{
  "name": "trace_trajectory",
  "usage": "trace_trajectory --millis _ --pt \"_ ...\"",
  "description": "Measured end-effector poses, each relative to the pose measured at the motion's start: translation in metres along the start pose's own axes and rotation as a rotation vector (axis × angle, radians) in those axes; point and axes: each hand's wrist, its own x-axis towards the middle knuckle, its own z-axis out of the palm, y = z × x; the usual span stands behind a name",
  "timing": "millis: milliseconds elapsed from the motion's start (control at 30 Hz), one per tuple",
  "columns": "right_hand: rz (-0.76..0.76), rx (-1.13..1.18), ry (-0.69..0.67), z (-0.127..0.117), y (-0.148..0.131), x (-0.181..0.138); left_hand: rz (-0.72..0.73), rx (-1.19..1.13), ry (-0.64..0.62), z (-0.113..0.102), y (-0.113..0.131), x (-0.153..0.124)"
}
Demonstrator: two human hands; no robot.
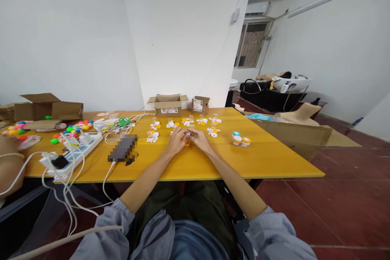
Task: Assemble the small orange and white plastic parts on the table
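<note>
Your tabletop (219, 166) carries everything here, and most of what lies in front of you is in loose pieces. At the back edge, against the wall, stand a carton (168, 109) with its flaps spread and a smaller box (200, 106) beside it; whether either holds more pieces, you can't tell from this angle.

Your left hand (176, 140) and right hand (198, 140) meet near the middle, fingers curled in and narrow, the tips close together around something small. A clear or whitish bit shows between them, with an orange part (187, 143) just below. The fingers hide too much to tell whether each hand truly grips, or how far that unit has come along.

To the right of your right hand, well apart from it, the capped jars (245, 142) stand in a tight cluster, with teal and orange tops. Judging by their look, these are your finished ones, a small share of the whole.

What seems left is the larger part: several sets (213, 131) lie spread beyond your hands and to either side, each near its own small heap. Among them you have clear cups (170, 120) without caps, orange rings (202, 123) lying flat, and, smallest of all, scattered white bits (151, 139).
</note>
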Motion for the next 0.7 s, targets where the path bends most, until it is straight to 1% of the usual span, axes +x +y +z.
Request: trace_trajectory --millis 67,233,467,700 --pt "-0.006 -0.002 -0.02 0.001 -0.003 -0.001 -0.005 -0.003 0.004 -0.001 0.001 0.0" --pt "-0.001 -0.002 -0.02 0.002 -0.004 -0.002 -0.023 0.008 0.014 -0.001 0.0 0.0" --pt "-0.072 -0.003 -0.05 0.0 0.003 -0.002 -0.042 0.063 0.06 -0.001 0.001 -0.001" --pt "-0.121 -0.048 -0.072 0.0 0.008 -0.002 -0.056 0.093 0.055 -0.001 0.001 0.0"
